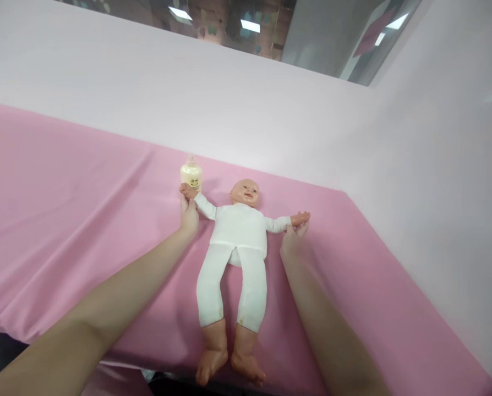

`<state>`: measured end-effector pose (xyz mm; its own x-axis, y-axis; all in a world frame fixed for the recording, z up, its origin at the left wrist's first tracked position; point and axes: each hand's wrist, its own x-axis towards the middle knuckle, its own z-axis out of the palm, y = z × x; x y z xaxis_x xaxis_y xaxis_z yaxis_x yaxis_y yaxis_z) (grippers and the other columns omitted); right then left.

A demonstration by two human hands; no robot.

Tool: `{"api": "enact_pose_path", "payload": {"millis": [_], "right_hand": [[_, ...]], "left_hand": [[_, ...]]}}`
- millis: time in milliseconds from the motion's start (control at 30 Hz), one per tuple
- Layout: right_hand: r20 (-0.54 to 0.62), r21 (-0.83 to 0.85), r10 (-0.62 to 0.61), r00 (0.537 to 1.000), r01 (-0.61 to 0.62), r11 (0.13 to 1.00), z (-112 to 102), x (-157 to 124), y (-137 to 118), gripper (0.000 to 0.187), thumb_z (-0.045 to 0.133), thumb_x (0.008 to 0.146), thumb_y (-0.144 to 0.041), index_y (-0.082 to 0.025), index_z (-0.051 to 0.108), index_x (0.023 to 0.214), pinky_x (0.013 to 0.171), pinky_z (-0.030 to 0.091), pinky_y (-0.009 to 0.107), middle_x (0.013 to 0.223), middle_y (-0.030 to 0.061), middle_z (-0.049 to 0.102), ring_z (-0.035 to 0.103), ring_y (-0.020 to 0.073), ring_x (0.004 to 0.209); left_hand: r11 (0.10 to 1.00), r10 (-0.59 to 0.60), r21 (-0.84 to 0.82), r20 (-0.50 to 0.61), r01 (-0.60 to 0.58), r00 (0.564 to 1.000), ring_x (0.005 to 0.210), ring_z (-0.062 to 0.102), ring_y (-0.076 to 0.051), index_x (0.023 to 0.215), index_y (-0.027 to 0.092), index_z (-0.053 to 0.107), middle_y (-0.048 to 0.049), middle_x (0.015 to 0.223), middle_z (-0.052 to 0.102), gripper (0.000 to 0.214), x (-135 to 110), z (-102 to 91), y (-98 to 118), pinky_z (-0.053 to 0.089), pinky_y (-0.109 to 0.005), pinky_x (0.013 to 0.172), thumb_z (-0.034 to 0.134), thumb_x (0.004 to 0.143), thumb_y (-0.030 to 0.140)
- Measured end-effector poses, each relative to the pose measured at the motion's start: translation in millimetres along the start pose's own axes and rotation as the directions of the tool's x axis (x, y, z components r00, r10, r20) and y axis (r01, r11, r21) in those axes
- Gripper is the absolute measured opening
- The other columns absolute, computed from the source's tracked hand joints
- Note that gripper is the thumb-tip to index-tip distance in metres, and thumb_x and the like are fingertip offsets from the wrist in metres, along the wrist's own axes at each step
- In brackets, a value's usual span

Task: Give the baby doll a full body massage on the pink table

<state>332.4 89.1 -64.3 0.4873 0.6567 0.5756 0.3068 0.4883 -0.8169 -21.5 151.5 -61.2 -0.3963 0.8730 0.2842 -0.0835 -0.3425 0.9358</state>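
Observation:
A baby doll (238,231) in a white suit lies on its back on the pink cloth (85,209), arms spread, bare feet at the near edge. My left hand (188,214) reaches up to the doll's hand on the left and pinches it. Over on the other side, my right hand (293,236) grips the doll's other hand from below. A small cream bottle (191,174) with a printed face stands upright just beyond my left hand, close to the doll's head.
The pink cloth covers the table and hangs in folds at the near left edge (31,324). A pale pink backdrop (229,99) rises behind and to the right. Ceiling lights show above it.

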Motion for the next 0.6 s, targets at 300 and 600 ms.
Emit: {"api": "enact_pose_path", "payload": {"millis": [300, 600], "right_hand": [[0.233, -0.019, 0.001, 0.973, 0.003, 1.0, 13.9, -15.6, -46.7, 0.088, 0.057, 0.092, -0.031, -0.024, 0.031, 0.176, 0.139, 0.037, 0.056, 0.182, 0.0146, 0.04, 0.041, 0.0275, 0.17], [0.551, -0.172, -0.113, 0.827, 0.245, 0.954, 12.2, -17.9, -57.0, 0.069, 0.054, 0.087, -0.012, -0.029, 0.069, 0.152, 0.133, 0.045, 0.055, 0.153, 0.0065, 0.073, 0.064, 0.0285, 0.145]], "left_hand": [[0.924, 0.294, 0.13, 0.357, -0.359, 0.887, 0.162, 0.051, -0.031, 0.166, 0.022, 0.047, -0.0164, 0.171, 0.055, 0.058, -34.2, 12.4, 45.7, 0.035, -0.054, 0.139, 0.044, 0.114, 0.05], [0.771, 0.355, 0.231, 0.619, -0.594, 0.701, 0.132, 0.07, -0.035, 0.146, 0.022, 0.069, -0.0145, 0.14, 0.077, 0.046, -33.6, 17.4, 40.6, 0.051, -0.06, 0.123, 0.047, 0.11, 0.041]]}}
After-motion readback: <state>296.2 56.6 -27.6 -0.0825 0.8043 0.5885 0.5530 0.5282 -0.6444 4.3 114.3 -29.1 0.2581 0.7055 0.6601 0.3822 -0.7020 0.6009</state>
